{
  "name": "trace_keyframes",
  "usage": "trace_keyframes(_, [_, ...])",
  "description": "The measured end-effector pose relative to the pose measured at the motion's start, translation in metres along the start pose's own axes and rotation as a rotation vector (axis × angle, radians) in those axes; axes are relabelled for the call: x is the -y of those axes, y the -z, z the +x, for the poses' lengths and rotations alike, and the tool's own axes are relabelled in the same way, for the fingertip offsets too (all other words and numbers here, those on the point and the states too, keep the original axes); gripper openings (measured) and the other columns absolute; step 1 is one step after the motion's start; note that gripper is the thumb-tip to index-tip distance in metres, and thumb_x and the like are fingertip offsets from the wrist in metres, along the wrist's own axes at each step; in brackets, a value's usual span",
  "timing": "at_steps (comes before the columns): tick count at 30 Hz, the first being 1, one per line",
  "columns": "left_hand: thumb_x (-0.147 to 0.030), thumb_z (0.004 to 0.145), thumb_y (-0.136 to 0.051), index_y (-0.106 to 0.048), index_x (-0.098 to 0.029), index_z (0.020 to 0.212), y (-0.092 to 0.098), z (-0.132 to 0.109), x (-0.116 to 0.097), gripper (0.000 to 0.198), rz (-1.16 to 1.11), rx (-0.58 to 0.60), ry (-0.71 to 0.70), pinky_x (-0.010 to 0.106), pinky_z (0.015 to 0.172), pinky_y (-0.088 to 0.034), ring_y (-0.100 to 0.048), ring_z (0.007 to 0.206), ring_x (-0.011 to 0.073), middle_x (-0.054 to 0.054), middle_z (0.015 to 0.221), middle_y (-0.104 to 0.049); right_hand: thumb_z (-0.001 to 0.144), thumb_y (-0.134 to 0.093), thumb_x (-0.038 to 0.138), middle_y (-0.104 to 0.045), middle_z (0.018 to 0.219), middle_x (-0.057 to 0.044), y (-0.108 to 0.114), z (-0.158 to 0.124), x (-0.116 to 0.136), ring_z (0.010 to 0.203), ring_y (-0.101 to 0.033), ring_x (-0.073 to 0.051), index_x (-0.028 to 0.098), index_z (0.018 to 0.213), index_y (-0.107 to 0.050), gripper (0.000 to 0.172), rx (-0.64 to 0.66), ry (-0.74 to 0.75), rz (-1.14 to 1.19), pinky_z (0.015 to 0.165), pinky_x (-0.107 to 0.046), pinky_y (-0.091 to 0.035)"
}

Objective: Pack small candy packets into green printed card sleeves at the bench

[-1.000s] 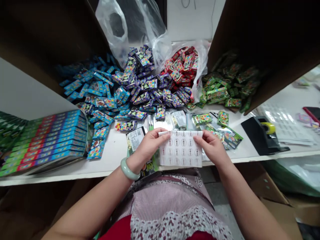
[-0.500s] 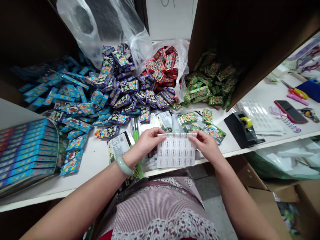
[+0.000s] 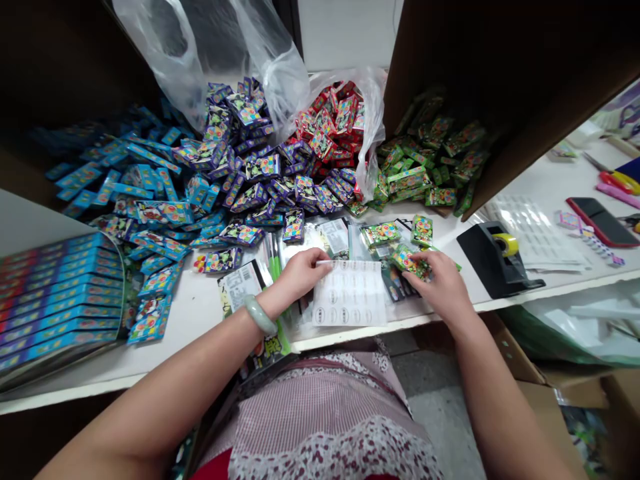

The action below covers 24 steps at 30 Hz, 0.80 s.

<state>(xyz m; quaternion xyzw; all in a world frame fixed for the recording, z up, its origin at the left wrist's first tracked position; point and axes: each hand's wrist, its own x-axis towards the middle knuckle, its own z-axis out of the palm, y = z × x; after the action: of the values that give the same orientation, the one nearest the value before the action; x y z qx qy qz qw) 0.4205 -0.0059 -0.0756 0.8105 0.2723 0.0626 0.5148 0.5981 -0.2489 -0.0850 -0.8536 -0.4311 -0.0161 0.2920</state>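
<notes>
My left hand [image 3: 303, 272] pinches the upper left corner of a white sheet of round printed stickers [image 3: 350, 293], which lies over the table's front edge. To the right, my right hand [image 3: 440, 283] has its thumb and fingers closed on a small green packet [image 3: 407, 261]. Two more green packets lie just behind it, one of them [image 3: 423, 230] nearest the tape dispenser. Flat printed bags [image 3: 240, 287] are partly hidden under my left hand and the sheet.
Blue [image 3: 165, 212], purple [image 3: 263, 167], red [image 3: 345, 117] and green packets [image 3: 407, 180] are heaped along the back. A full box [image 3: 60, 300] stands left. A tape dispenser [image 3: 493, 260] and red phone [image 3: 603, 221] are right; dark panels rise at both sides.
My right hand has let go of the sticker sheet, moved right and taken hold of a green packet. My left hand still holds the sheet. The view has shifted slightly.
</notes>
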Motion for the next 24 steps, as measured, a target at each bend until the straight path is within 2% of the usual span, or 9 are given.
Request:
trace_keyframes(2, [-0.028,0.074,-0.061,-0.063,-0.016,0.077,-0.003,0.001,0.0,0.013,0.022,0.008,-0.011,0.025,0.058,-0.039,-0.053,0.065,0.0143,0.002,0.072,-0.063,0.082,-0.067,0.033,-0.063,0.109,-0.011,0.012,0.001,0.013,0.108,-0.057,-0.03,0.022,0.105,-0.06,0.027,0.037,0.097,0.097,0.094,-0.048,-0.043])
trace_keyframes(6, [-0.025,0.079,-0.058,-0.063,-0.016,0.082,-0.015,0.003,-0.006,0.011,0.068,0.026,-0.055,0.028,0.065,-0.042,-0.056,0.07,0.016,0.003,0.077,-0.064,0.085,-0.066,0.026,-0.061,0.117,-0.007,0.016,0.0,0.048,0.112,-0.054,-0.024,0.024,0.102,-0.06,0.019,0.362,0.302,0.188,0.096,-0.044,-0.044])
trace_keyframes(10, [-0.022,0.079,-0.062,-0.066,-0.018,0.093,-0.015,-0.006,-0.018,0.015,0.159,-0.004,-0.188,0.035,0.082,-0.044,-0.057,0.088,0.0206,0.005,0.091,-0.063,0.081,-0.068,0.017,-0.061,0.117,-0.009,0.0,-0.003,0.064,0.112,-0.053,-0.025,0.02,0.096,-0.061,0.017,0.495,0.294,0.106,0.096,-0.043,-0.044])
trace_keyframes(13, [-0.027,0.082,-0.063,-0.062,-0.02,0.113,0.012,-0.026,-0.017,0.032,0.24,-0.113,-0.314,0.035,0.084,-0.046,-0.056,0.093,0.0201,0.006,0.104,-0.06,0.083,-0.067,0.023,-0.058,0.121,-0.01,0.001,-0.004,0.062,0.115,-0.052,-0.026,0.02,0.098,-0.064,0.016,0.506,0.278,0.101,0.098,-0.044,-0.043])
trace_keyframes(15, [-0.031,0.085,-0.061,-0.059,-0.02,0.117,0.041,-0.047,-0.005,0.034,0.213,-0.236,-0.262,0.031,0.075,-0.048,-0.058,0.084,0.0172,0.005,0.1,-0.061,0.088,-0.062,0.027,-0.058,0.12,-0.01,0.007,-0.002,0.064,0.114,-0.053,-0.025,0.021,0.099,-0.065,0.013,0.496,0.291,0.148,0.097,-0.043,-0.043])
trace_keyframes(17, [-0.034,0.085,-0.06,-0.059,-0.019,0.113,0.071,-0.073,0.015,0.032,0.158,-0.402,-0.143,0.027,0.067,-0.048,-0.058,0.076,0.0155,0.003,0.091,-0.062,0.092,-0.056,0.028,-0.061,0.113,-0.009,0.008,0.003,0.075,0.109,-0.056,-0.023,0.022,0.098,-0.064,0.012,0.481,0.302,0.241,0.095,-0.041,-0.045])
trace_keyframes(20, [-0.038,0.082,-0.06,-0.057,-0.017,0.105,0.099,-0.112,0.048,0.032,0.154,-0.55,0.034,0.027,0.061,-0.047,-0.059,0.072,0.0157,0.002,0.083,-0.061,0.093,-0.053,0.028,-0.066,0.101,-0.006,-0.01,0.016,0.113,0.097,-0.061,-0.02,0.022,0.097,-0.062,0.012,0.493,0.294,0.384,0.086,-0.036,-0.048])
trace_keyframes(22, [-0.04,0.08,-0.061,-0.055,-0.017,0.104,0.102,-0.131,0.066,0.034,0.185,-0.524,0.127,0.027,0.061,-0.046,-0.058,0.07,0.016,0.002,0.08,-0.06,0.091,-0.055,0.028,-0.068,0.101,-0.007,-0.034,0.024,0.151,0.092,-0.063,-0.021,0.022,0.103,-0.062,0.015,0.559,0.273,0.395,0.081,-0.035,-0.049])
trace_keyframes(24, [-0.04,0.077,-0.065,-0.053,-0.017,0.107,0.097,-0.141,0.078,0.039,0.159,-0.482,0.174,0.028,0.061,-0.045,-0.057,0.067,0.0157,0.0,0.078,-0.059,0.089,-0.058,0.028,-0.067,0.107,-0.012,-0.062,0.029,0.189,0.092,-0.064,-0.025,0.019,0.117,-0.058,0.029,0.631,0.246,0.317,0.079,-0.038,-0.049])
